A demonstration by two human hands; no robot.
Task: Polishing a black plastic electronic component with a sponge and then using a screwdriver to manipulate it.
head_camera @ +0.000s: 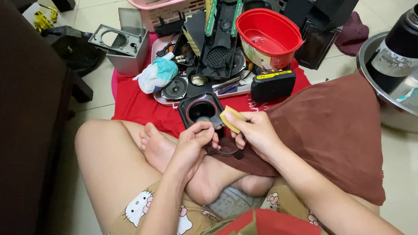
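Both hands closed: left hand (194, 141) pinching black ring part (221, 150), right hand (254, 131) gripping yellow pad (230, 118); clutter crowds ahead.

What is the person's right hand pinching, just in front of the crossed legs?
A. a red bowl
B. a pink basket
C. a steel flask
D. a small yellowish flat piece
D: the right hand pinches a small yellowish flat piece between its fingertips, beside the black ring-shaped part that the left hand grips; the red bowl sits apart, farther back on the red cloth.
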